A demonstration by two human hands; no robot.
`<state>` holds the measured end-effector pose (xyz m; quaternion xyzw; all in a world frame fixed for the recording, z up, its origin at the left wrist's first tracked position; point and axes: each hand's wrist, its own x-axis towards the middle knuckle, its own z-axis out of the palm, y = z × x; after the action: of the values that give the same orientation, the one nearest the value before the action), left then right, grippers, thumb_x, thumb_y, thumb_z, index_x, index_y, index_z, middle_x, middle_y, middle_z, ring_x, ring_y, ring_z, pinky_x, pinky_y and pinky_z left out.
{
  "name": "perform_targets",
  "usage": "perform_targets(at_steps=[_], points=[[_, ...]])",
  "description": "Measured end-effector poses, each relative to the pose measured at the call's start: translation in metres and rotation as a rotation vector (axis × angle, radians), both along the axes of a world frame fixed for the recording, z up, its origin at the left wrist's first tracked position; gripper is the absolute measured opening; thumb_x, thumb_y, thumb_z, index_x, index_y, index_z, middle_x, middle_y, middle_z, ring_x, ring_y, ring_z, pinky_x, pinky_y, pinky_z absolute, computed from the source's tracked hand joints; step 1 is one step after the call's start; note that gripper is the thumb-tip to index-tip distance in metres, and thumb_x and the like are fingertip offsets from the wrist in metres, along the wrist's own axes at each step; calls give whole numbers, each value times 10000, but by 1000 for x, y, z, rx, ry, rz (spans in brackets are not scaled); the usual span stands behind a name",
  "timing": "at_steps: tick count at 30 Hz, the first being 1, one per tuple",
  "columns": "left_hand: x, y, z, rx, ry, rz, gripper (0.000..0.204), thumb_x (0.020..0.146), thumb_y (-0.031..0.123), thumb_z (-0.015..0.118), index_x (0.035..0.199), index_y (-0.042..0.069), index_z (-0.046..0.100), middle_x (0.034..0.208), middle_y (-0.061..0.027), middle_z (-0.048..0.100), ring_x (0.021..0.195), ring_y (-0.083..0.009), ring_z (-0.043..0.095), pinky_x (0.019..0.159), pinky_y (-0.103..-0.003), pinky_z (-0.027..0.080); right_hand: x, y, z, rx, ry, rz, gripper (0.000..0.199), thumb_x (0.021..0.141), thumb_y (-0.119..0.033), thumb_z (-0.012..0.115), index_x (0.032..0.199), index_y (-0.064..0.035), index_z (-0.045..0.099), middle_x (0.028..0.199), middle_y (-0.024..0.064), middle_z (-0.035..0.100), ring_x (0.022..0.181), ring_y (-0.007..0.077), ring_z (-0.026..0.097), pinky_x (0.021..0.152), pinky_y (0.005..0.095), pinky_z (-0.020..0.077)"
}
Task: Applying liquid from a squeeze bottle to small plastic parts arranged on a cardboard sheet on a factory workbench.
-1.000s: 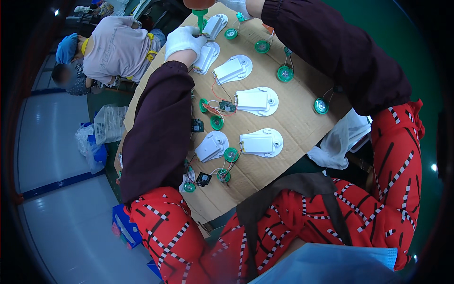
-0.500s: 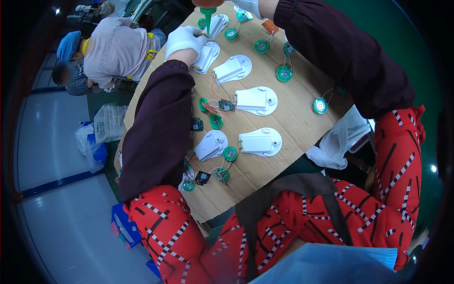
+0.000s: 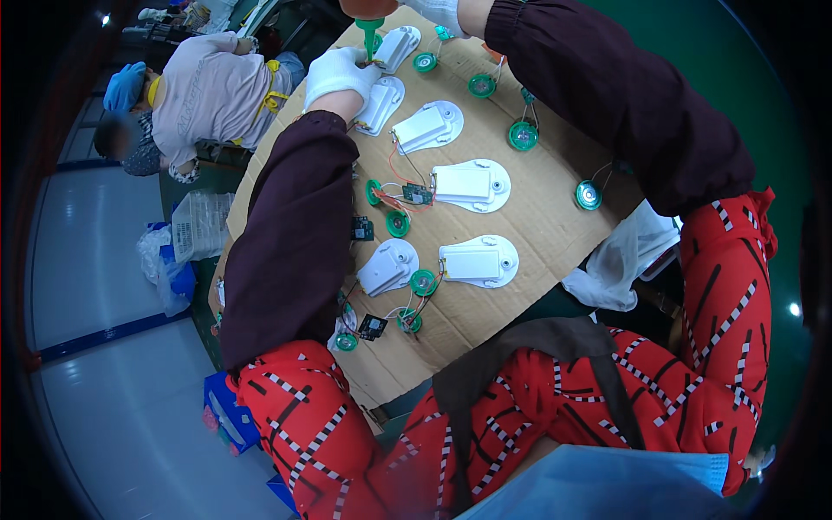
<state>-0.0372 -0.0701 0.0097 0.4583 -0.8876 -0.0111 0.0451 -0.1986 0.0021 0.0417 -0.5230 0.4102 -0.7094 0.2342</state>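
— Where are the hands?
— The gloved left hand [image 3: 340, 71] presses on a white shell [image 3: 379, 104] at the cardboard sheet's [image 3: 555, 234] far edge.
— And the right hand [image 3: 438, 10]?
— Mostly cut off above; grip unclear. A green screwdriver [image 3: 370, 33] stands over the shell.

A brown cardboard sheet [image 3: 555, 251] covers the work table. The floor [image 3: 113, 407] at left is smooth grey with a dark blue stripe [image 3: 104, 334]. Another person [image 3: 208, 95] sits bent over near clear plastic bags [image 3: 195, 225] beside the table.
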Motion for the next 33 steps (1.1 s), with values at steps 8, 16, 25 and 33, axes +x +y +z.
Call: perform_targets(at_steps=[8, 16, 25, 33], points=[[2, 0, -4, -44, -15, -6, 419, 739, 332, 673, 1084, 93, 665, 998, -160, 663, 909, -287, 645, 847, -343, 480, -7, 20, 4, 54, 36, -76, 592, 675, -164, 791, 1167, -2, 504, 1076, 101, 613, 965, 178, 590, 852, 307, 482], [2, 0, -4, -53, -9, -9, 403, 748, 317, 666, 1085, 97, 665, 1015, -156, 660, 926, -278, 642, 853, -335, 480, -6, 29, 7, 116, 33, -55, 601, 676, -167, 789, 1180, -5, 505, 1088, 109, 613, 975, 184, 594, 858, 308, 481], [12, -10, -9, 48, 84, -25, 423, 765, 220, 657, 1176, 136, 607, 1100, -140, 631, 1012, -284, 607, 904, -342, 466, -37, 70, 29, 77, -205, 284, 391, 810, -137, 683, 1162, -44, 541, 1001, 69, 624, 915, 183, 617, 769, 347, 534], [3, -22, 13, -49, 71, 49, 466, 799, 168, 600, 1255, 242, 536, 1170, -209, 526, 1071, -372, 554, 918, -407, 453, -119, 181, 49, -94, -366, 289, 342, 928, -281, 527, 1144, -17, 498, 1052, 129, 607, 954, 261, 621, 787, 354, 543]])
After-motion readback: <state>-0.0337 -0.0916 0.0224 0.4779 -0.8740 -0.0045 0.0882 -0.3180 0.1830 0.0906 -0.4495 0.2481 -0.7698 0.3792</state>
